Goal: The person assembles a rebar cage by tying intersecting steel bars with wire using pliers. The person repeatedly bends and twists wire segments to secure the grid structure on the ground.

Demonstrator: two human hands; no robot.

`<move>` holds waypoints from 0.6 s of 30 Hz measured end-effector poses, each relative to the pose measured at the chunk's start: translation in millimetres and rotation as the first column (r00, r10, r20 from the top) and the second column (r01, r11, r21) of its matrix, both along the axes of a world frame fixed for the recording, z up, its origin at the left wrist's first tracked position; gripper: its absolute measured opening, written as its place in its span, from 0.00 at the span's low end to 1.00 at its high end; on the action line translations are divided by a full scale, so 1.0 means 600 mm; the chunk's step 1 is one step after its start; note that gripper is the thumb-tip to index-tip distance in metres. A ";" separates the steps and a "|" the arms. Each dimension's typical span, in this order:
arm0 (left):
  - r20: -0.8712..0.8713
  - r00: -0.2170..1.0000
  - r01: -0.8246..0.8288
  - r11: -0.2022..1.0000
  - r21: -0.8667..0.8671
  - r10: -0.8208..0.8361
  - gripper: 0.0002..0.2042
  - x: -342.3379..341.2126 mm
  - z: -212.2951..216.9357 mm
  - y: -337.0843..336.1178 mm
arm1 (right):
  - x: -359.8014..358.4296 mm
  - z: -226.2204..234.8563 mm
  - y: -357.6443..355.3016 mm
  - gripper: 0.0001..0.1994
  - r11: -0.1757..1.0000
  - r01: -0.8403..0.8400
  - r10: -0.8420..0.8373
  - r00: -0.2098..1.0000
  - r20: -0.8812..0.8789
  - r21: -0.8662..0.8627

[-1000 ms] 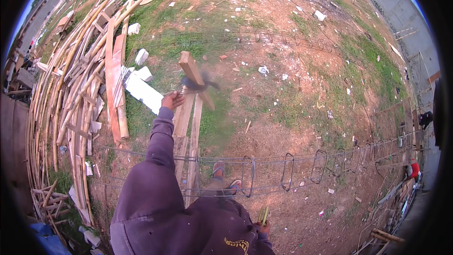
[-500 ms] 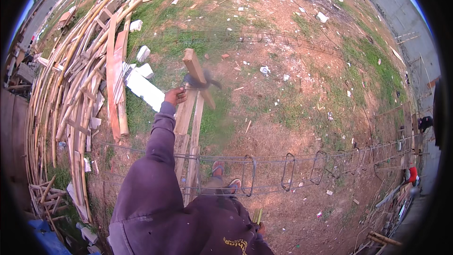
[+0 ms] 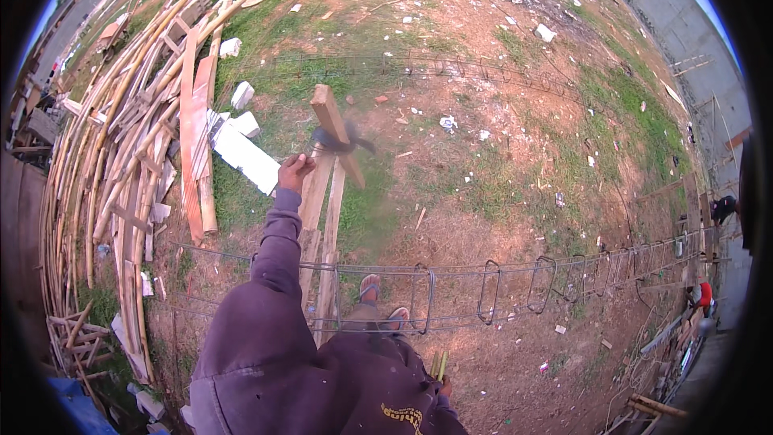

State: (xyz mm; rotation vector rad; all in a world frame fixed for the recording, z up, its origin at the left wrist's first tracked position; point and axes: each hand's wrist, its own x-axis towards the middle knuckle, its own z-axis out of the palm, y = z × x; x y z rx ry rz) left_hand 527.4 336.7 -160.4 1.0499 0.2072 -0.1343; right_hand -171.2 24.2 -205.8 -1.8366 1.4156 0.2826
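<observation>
My left hand is stretched forward with thumb and fingers pinched, apparently on thin wire strands beside a dark wire bundle. The bundle lies across the wooden crosspiece of a timber stand, and its far end is blurred. My right hand, low by my body and mostly behind the sleeve, is closed around pliers. Only the pliers' yellow-green handles show. In front of my legs, a long steel rebar cage with rectangular stirrups runs left to right.
Bamboo poles and planks are heaped at the left. White blocks lie between that heap and the stand. Another rebar cage stretches across farther off. Scraps litter the grass and soil, and a grey wall borders the right.
My left hand has drawn back slightly from the wire bundle, down and to the left, its fingers now pinched. My right hand stays low with the pliers.
</observation>
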 end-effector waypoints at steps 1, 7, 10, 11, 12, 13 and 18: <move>-0.035 0.999 -0.026 1.000 -0.007 0.026 0.16 -0.010 0.002 0.001 | -0.004 -0.002 -0.001 0.13 0.999 0.017 -0.019 0.999 0.031 0.042; -0.146 0.989 -0.004 1.000 0.014 0.006 0.17 -0.037 0.044 0.017 | -0.047 -0.040 -0.005 0.13 0.998 -0.043 0.044 0.999 -0.022 0.040; -0.236 0.972 -0.010 1.000 0.022 0.015 0.21 -0.025 0.066 0.020 | -0.057 -0.060 -0.014 0.14 0.997 -0.073 0.075 0.995 -0.062 0.030; -0.271 0.962 -0.025 0.997 0.068 0.043 0.22 -0.019 0.071 0.020 | -0.057 -0.063 -0.018 0.14 0.997 -0.062 0.066 0.994 -0.089 0.046; -0.306 0.950 -0.037 0.993 0.114 0.070 0.23 -0.013 0.077 0.022 | -0.055 -0.063 -0.021 0.14 0.998 -0.015 0.025 0.985 -0.169 0.060; -0.295 0.950 -0.051 0.984 0.171 0.101 0.27 -0.006 0.082 0.023 | -0.053 -0.061 -0.024 0.14 0.995 -0.016 0.023 0.997 -0.073 0.094; -0.364 0.931 0.173 0.895 0.411 -0.013 0.26 0.023 0.108 0.034 | -0.023 -0.033 -0.032 0.14 0.997 -0.052 0.047 0.996 0.071 0.062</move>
